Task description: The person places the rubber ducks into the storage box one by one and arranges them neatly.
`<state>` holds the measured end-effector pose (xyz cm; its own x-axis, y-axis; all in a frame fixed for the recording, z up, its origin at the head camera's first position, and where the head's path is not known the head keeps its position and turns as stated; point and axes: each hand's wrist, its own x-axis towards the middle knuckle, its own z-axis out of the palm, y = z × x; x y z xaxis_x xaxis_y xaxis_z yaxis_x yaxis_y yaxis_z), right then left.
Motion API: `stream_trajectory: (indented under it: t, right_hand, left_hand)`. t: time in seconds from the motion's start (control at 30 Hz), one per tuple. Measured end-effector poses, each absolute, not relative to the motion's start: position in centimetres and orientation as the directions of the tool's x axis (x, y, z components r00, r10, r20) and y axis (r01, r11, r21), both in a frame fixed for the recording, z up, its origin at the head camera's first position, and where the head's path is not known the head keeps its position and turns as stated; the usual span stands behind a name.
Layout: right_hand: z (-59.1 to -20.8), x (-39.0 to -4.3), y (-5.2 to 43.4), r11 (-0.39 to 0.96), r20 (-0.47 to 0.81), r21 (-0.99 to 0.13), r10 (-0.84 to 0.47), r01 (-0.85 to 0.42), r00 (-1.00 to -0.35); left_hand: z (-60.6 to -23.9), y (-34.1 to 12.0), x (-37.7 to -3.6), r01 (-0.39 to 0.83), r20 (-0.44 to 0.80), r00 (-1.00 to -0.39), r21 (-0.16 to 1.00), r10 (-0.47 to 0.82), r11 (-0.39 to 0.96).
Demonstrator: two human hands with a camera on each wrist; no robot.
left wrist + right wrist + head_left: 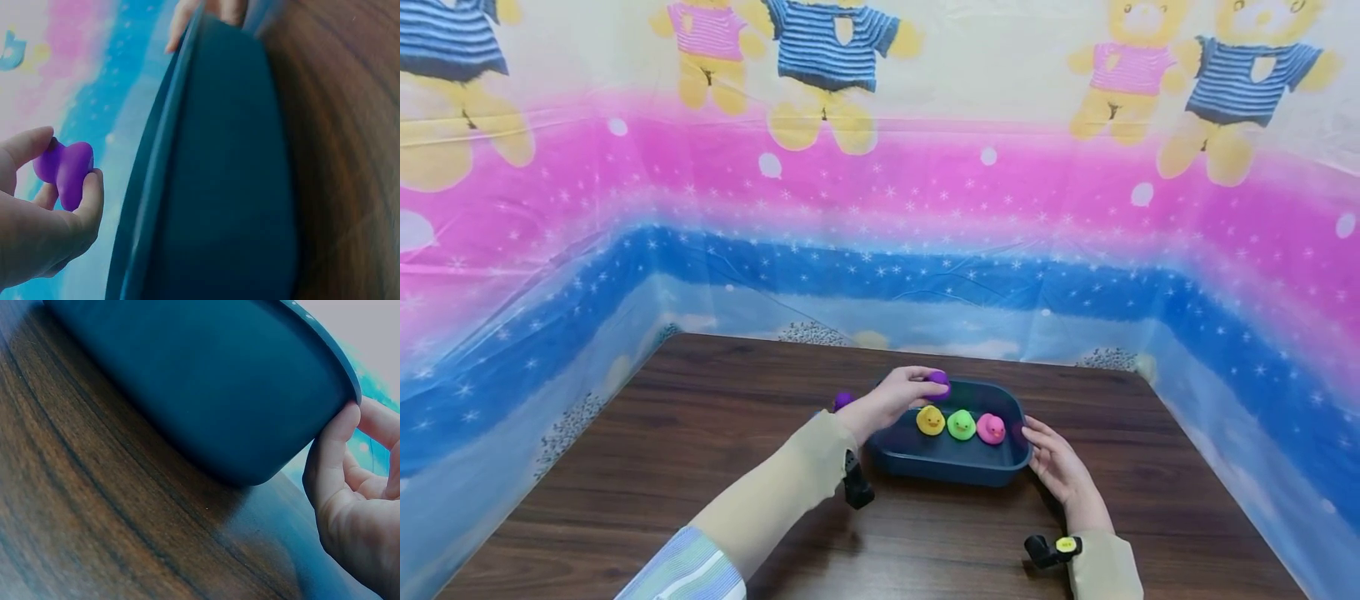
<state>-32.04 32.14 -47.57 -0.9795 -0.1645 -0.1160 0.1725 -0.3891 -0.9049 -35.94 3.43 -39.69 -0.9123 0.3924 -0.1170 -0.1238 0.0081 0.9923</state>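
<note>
Yellow duck [930, 421], green duck [961, 425] and pink duck [991, 429] sit inside the dark tray [951, 472] in our head view, so we judge three placed; our left hand [897, 397] has a purple toy [937, 382] over it, while another purple object [843, 401], outside, seems left to do. By left wrist, our thumb and fingers pinch that toy, unreleased. By right wrist, our right hand [359, 500] grips the tray's rim.

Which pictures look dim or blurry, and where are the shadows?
Head view: bright, soft shadows on the wooden table; left wrist view: dimmer, bluish, the dark tub blurred, the purple toy duck crisper; right wrist view: also bluish, shadow beneath the tub.
</note>
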Motion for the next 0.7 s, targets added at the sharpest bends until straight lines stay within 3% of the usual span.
stream_trajectory:
  t: [0.5, 0.7]
  right_hand:
    - [-47.9, -32.4, 32.1, -0.348, -0.169, -0.917, -0.106, 0.196, -0.980]
    - [-47.9, -32.6, 32.3, -0.355, -0.175, -0.913, -0.107, 0.203, -0.979]
  left_hand:
    - [-41.9, 9.2, -34.1, -0.167, -0.174, -0.879, 0.984, 0.443, 0.056]
    - [-42.4, 10.2, -33.9, -0.132, -0.181, -0.859, 0.982, 0.479, 0.135]
